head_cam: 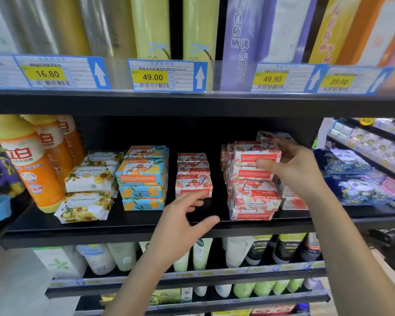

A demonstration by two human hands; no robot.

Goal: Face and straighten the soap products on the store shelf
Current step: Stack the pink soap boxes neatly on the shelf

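Observation:
Wrapped soap bars stand in stacks on the black middle shelf point(114, 226). At the right is a tall red-and-white stack point(249, 197); my right hand point(292, 169) grips its top bar point(255, 153), thumb in front and fingers behind. A smaller red-and-white stack point(193, 176) stands in the middle. My left hand point(185, 220) reaches up to it with relaxed fingers, fingertips touching the lowest bar's front bottom edge. Further left are a blue-and-orange stack point(143, 179) and yellow-flower white bars point(87, 192), the lowest one skewed.
Orange detergent bottles point(30, 165) stand at the shelf's left end. More red-and-white boxes point(292, 199) sit behind my right wrist. Price tags point(167, 75) line the shelf above. Tubes point(237, 252) fill the lower shelf. Another aisle's packages point(356, 179) are at the right.

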